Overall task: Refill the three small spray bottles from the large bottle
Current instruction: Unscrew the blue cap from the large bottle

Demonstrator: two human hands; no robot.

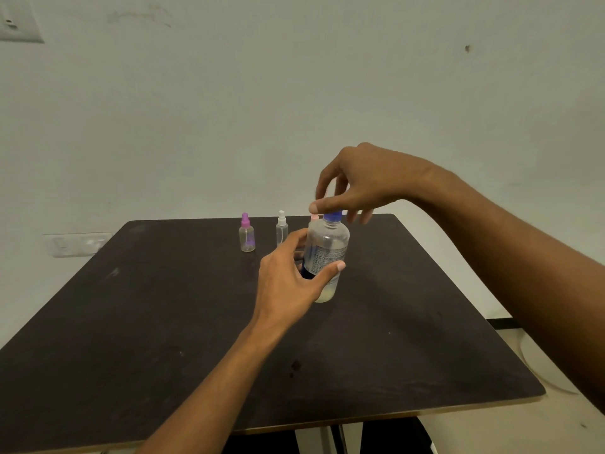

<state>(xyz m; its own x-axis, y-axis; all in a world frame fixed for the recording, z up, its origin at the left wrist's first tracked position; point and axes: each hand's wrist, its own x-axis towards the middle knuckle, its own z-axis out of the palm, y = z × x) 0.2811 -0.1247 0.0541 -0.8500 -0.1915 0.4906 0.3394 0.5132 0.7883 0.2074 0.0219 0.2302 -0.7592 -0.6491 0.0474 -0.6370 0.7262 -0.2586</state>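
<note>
Large bottle (325, 253), clear with a blue cap (333, 216), stands upright on the dark worktop (163, 306) a little past its middle, and my left hand (288, 276) holds its lower body from the left, thumb curled across the front and fingers round the back. My right hand (363, 178) hangs over it from the right, thumb and fingertips gathered in a pinch round the cap. Behind it, in a row, stand the purple-topped bottle (247, 235) and the white-topped bottle (282, 228), left of my hands, and the pink-topped bottle (314, 218), mostly hidden just behind its shoulder.
</note>
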